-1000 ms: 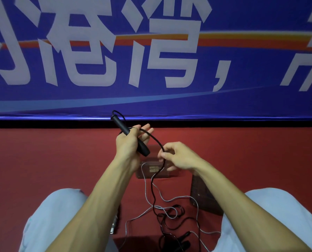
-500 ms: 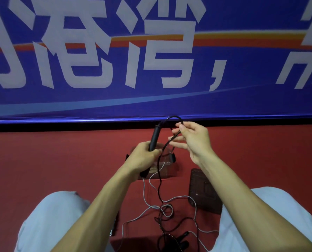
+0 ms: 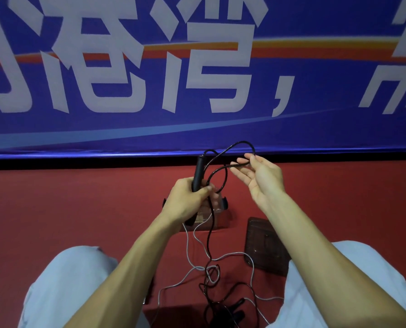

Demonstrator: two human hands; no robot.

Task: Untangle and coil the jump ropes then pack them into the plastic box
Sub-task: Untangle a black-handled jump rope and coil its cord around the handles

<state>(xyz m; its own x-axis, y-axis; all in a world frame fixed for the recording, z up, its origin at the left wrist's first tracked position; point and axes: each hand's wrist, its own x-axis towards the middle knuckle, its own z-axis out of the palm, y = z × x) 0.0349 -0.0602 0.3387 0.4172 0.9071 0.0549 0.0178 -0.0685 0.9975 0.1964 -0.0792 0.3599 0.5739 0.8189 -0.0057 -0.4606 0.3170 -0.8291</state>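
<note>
Left hand (image 3: pixel 187 200): grip closed around black jump rope handle (image 3: pixel 199 170), held upright | Right hand (image 3: pixel 263 178): thumb and fingertip pinch black rope loop (image 3: pixel 242 142) | Rope hangs to red floor (image 3: pixel 79 209), tangled with grey rope (image 3: pixel 187 245) | Clear plastic box (image 3: pixel 217 218) on floor beneath left hand

plastic box (image 3: pixel 220 221): half hidden behind left hand (image 3: pixel 187 200) | black handles (image 3: pixel 235 308): cut off at bottom edge

Black handle (image 3: pixel 199 171) and black rope (image 3: pixel 242 142) are running through the grip, white rope (image 3: pixel 187 242) lying below on red floor (image 3: pixel 79 209).
</note>
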